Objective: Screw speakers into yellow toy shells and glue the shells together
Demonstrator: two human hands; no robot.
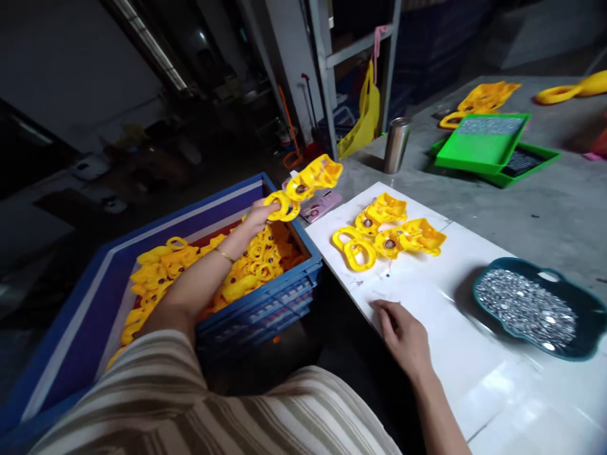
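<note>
My left hand (260, 215) is closed on the ring end of a yellow plastic part (308, 182), lifted above the blue crate (265, 309) and angled toward the table. The crate holds several more yellow parts (246, 265). My right hand (403, 335) rests on the white board (427, 297) near its front edge, fingers loosely together, holding nothing. A small pile of yellow parts (386, 230) lies on the board beyond it. A dark teal tray (588, 309) full of small silver pieces (526, 306) sits at the right.
Green trays (484, 142) stand at the back of the grey table with more yellow parts (484, 98) behind them. A metal cup (396, 145) stands near the table's far corner. A pink phone (320, 205) lies by the crate. A shelf frame (332, 69) rises behind.
</note>
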